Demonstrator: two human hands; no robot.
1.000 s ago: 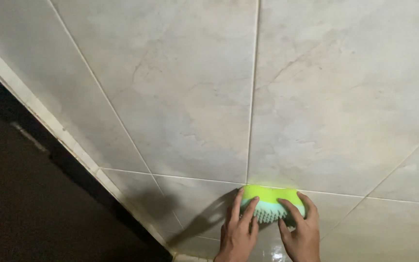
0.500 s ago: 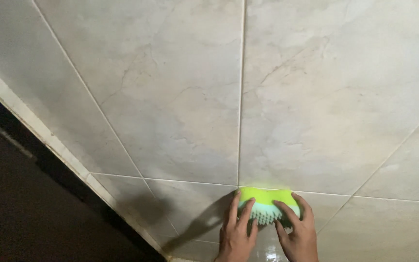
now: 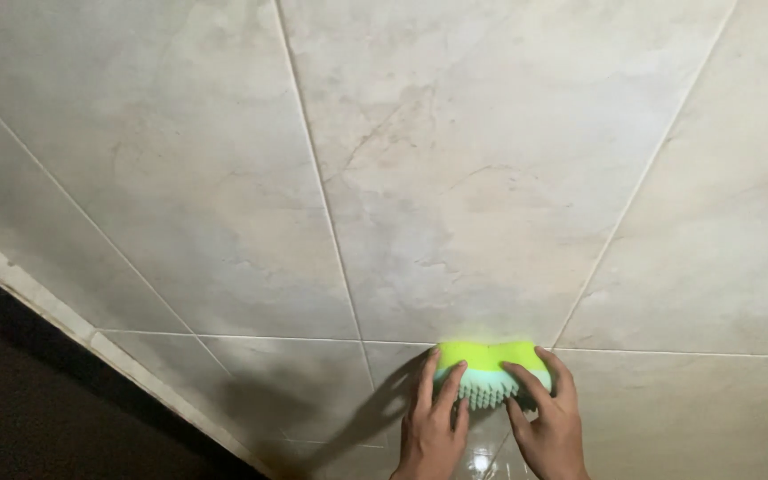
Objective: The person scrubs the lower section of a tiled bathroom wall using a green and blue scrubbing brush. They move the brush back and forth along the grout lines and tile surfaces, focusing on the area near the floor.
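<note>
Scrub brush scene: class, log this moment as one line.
left hand on scrub brush | right hand on brush | brush on tiled surface

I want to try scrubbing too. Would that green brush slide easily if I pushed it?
Probably. The tile looks glossy and wet near the hands, so the brush may glide. Its pale bristles look bendy, so they likely flex. It seems small and light, yet both hands hold it.

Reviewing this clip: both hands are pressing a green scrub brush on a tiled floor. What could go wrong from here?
The tile by the left hand and right hand gleams as if wet, so the hands might slip off the scrub brush. The light is dim, so patches could be missed. The dark edge on the left may be a drop.
</note>
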